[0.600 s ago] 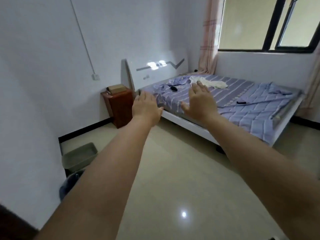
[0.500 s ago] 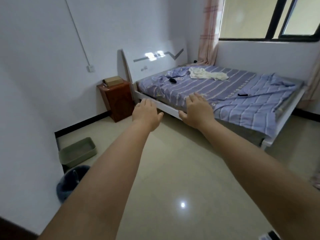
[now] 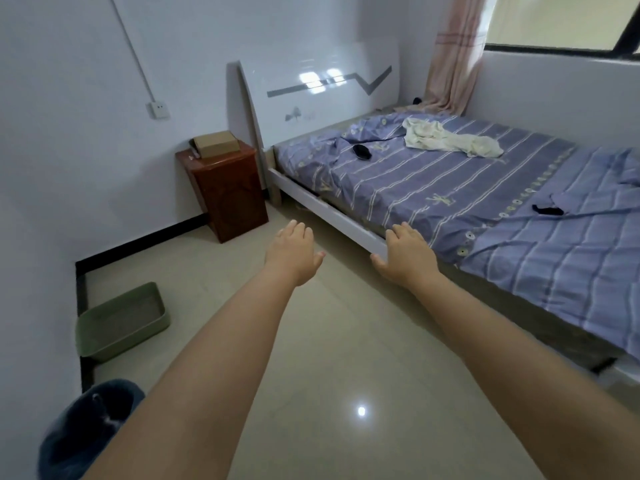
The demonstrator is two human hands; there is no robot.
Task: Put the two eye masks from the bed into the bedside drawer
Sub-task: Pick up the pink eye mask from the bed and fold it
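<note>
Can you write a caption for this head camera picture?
Two empty hands, left hand and right hand, reach toward two black eye masks on the bed.

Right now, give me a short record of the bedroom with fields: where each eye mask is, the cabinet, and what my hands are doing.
mask one: black eye mask on the bed near the headboard
mask two: black eye mask further down the bed, on the blanket
cabinet: brown bedside cabinet left of the bed, cardboard box on top
left hand: open, empty
right hand: open, empty

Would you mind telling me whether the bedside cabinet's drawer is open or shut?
Shut: the bedside cabinet shows a flush front, nothing pulled out.
</note>
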